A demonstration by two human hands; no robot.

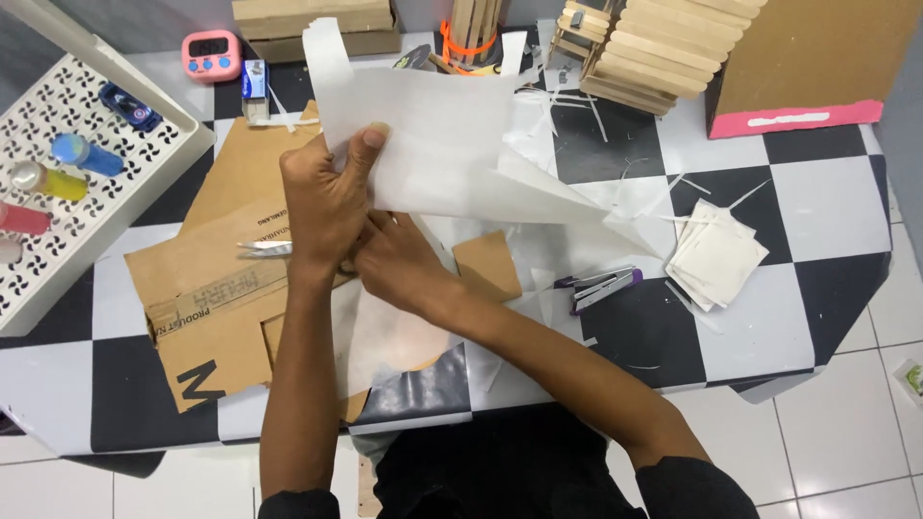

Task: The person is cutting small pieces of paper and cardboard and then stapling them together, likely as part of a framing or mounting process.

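Desk [827, 183]: black-and-white checkered top, carrying everything below.
Cardboard [216, 288]: brown sheets lying flat under the hands.
White paper [433, 144]: large sheet held up above the cardboard.
Left hand [327, 197]: fingers clamped on the paper's lower left edge, thumb on top.
Right hand [394, 259]: just beside the left hand, below the paper; whether its fingers grip, I cannot tell.
Stapler [601, 285]: right of the cardboard.

Checkered table [827, 183], cardboard [207, 288], stapler [601, 285]
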